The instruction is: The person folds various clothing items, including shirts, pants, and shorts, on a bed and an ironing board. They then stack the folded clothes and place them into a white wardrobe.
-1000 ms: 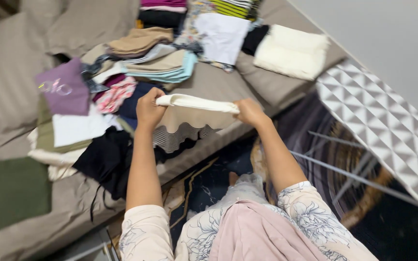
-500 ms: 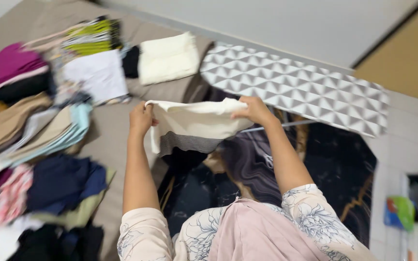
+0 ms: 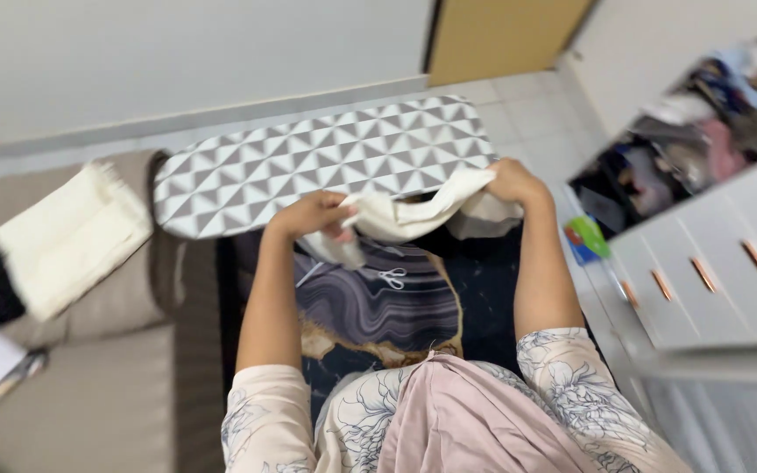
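Both hands hold one cream cloth (image 3: pixel 413 215) up in the air, just in front of the near edge of the ironing board (image 3: pixel 326 158) with its grey and white triangle cover. The left hand (image 3: pixel 313 217) has its grip closed on the bunched left end, the right hand (image 3: pixel 512 182) has its grip closed on the raised right end. The cloth is gathered into a loose band, not flat and not squared, so the folding looks to me at an early or middle stage: no neat edges show yet, and it rests on no surface. Its long axis runs left to right between the hands, tilted so the right end sits higher and nearer the board, while a short tail droops from the left hand toward the dark marbled rug (image 3: pixel 378 307). A folded cream piece (image 3: pixel 67 236) already lies on the bed (image 3: pixel 89 385) at the left, well apart
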